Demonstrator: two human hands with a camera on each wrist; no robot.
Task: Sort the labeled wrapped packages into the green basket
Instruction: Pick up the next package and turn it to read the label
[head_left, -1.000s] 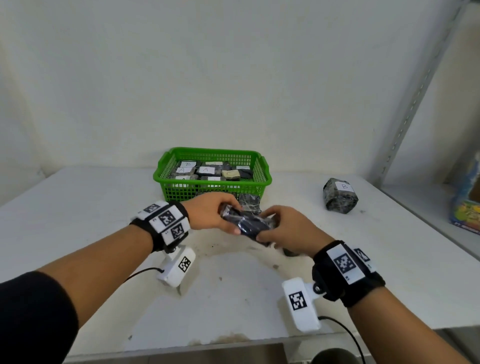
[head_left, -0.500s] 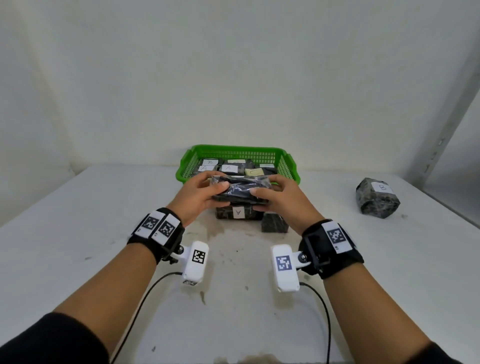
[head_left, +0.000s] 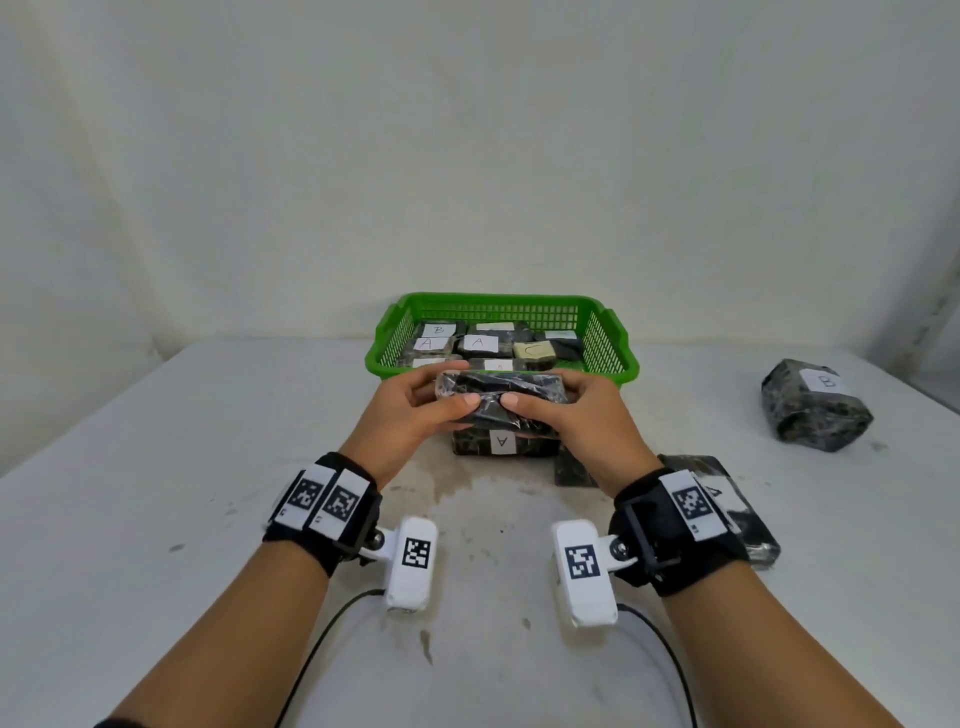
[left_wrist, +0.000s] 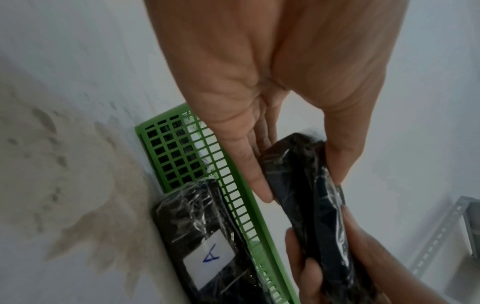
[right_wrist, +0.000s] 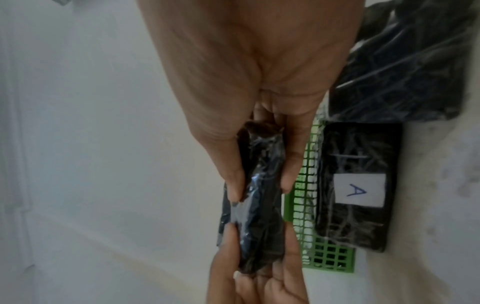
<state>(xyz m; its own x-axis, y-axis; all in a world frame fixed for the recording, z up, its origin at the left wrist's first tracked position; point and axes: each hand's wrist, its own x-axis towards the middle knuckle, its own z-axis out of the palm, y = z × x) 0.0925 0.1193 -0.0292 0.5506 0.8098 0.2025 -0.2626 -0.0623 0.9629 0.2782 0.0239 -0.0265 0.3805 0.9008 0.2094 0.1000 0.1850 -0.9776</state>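
Both hands hold one flat black wrapped package (head_left: 501, 397) just in front of the green basket (head_left: 605, 338). My left hand (head_left: 415, 410) pinches its left end (left_wrist: 306, 185) between thumb and fingers; my right hand (head_left: 566, 415) pinches its right end (right_wrist: 257, 195). No label shows on it. The basket holds several labeled packages (head_left: 478, 343). On the table below the held one lies a package marked A (head_left: 501, 441) against the basket's front wall (left_wrist: 182, 152), also seen in the right wrist view (right_wrist: 358, 185).
A bulky package marked B (head_left: 813, 405) sits at the table's right. A flat dark package (head_left: 727, 499) lies under my right wrist, and a small dark one (head_left: 571, 467) beside the A package. A metal shelf upright (left_wrist: 441, 226) stands at the right.
Both hands carried the black package away from me, from the table's middle to just in front of the basket. The camera view swung to centre on the basket.
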